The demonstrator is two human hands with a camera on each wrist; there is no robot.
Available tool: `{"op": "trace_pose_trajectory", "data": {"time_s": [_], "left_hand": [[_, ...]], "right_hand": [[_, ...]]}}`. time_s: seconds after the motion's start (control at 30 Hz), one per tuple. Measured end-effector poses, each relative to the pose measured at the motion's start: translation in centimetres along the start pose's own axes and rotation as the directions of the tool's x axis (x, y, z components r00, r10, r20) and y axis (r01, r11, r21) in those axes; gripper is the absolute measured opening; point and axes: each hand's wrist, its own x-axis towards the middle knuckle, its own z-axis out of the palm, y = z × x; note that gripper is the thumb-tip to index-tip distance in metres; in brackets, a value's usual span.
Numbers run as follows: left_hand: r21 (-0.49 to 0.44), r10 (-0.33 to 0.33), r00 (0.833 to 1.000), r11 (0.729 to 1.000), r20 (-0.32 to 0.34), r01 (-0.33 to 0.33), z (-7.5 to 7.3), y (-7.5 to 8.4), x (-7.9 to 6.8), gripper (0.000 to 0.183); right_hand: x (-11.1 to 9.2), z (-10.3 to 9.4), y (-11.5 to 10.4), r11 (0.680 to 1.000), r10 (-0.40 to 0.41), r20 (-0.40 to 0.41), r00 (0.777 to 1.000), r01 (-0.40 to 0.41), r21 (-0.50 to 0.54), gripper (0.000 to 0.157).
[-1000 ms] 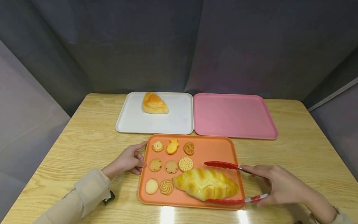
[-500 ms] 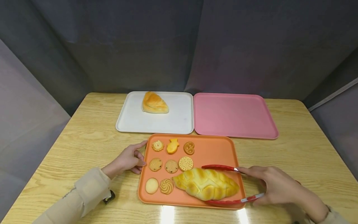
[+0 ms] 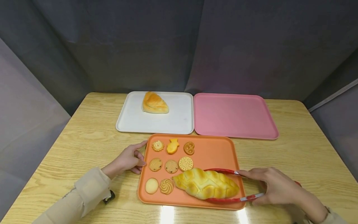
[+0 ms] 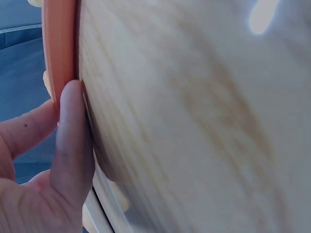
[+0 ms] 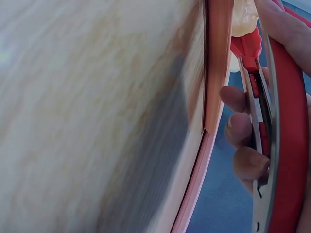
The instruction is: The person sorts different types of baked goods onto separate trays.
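My right hand (image 3: 279, 186) grips red-and-silver tongs (image 3: 249, 198) by their two arms. The red tong heads lie along both long sides of a braided loaf of bread (image 3: 207, 184), which rests on the right front of an orange tray (image 3: 215, 152). The far head is partly hidden behind the loaf. In the right wrist view, fingers (image 5: 250, 162) curl round the red handle (image 5: 291, 145). At the tray's left rim, my left hand (image 3: 130, 160) pinches the edge, its index finger stretched along the rim. The left wrist view shows two digits (image 4: 73, 136) at the orange rim (image 4: 60, 43).
Several biscuits, among them a pretzel (image 3: 189, 148) and a pineapple-shaped one (image 3: 172, 146), lie left of the loaf. Behind stand a white tray (image 3: 179, 121) with a wedge-shaped bread (image 3: 154, 103) and a pink tray (image 3: 235, 115). Dark curtains (image 3: 139, 46) close off the wooden table's back edge.
The tongs have closed in on the loaf, the far head moving toward it, and my right hand has shifted slightly left. The loaf, the trays and my left hand look unmoved.
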Motion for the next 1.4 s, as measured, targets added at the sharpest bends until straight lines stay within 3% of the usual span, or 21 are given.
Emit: {"op": "trace_pose_trajectory", "data": {"time_s": [0.3, 0.53, 0.77, 0.97, 1.13, 1.4], "left_hand": [[-0.002, 0.002, 1.0, 1.0, -0.006, -0.002, 0.0, 0.0, -0.1, 0.081], [-0.002, 0.012, 1.0, 1.0, -0.001, -0.012, 0.0, 0.0, -0.2, 0.08], [0.0, 0.016, 1.0, 1.0, 0.004, -0.016, -0.1, 0.0, -0.3, 0.08], [-0.001, 0.012, 1.0, 1.0, 0.0, -0.012, -0.1, 0.1, -0.3, 0.08], [0.001, 0.005, 1.0, 1.0, -0.001, -0.005, 0.0, 0.2, -0.2, 0.081], [-0.001, 0.02, 1.0, 1.0, 0.01, -0.02, 0.0, 0.0, -0.1, 0.08]], "right_hand": [[-0.1, -0.3, -0.1, 0.997, -0.032, -0.015, 0.999, 0.033, 0.068, 0.076], [0.2, -0.7, -0.4, 0.996, -0.066, -0.042, 0.997, 0.068, 0.055, 0.076], [0.7, -1.1, -0.5, 0.997, -0.05, -0.049, 0.998, 0.053, 0.055, 0.075], [1.5, -1.7, -0.3, 0.998, -0.056, -0.064, 0.996, 0.057, 0.011, 0.076], [2.0, -2.1, 0.1, 0.994, -0.11, -0.104, 0.988, 0.109, -0.018, 0.079], [2.7, -3.1, 0.3, 0.995, -0.085, -0.107, 0.991, 0.08, -0.052, 0.08]]}}
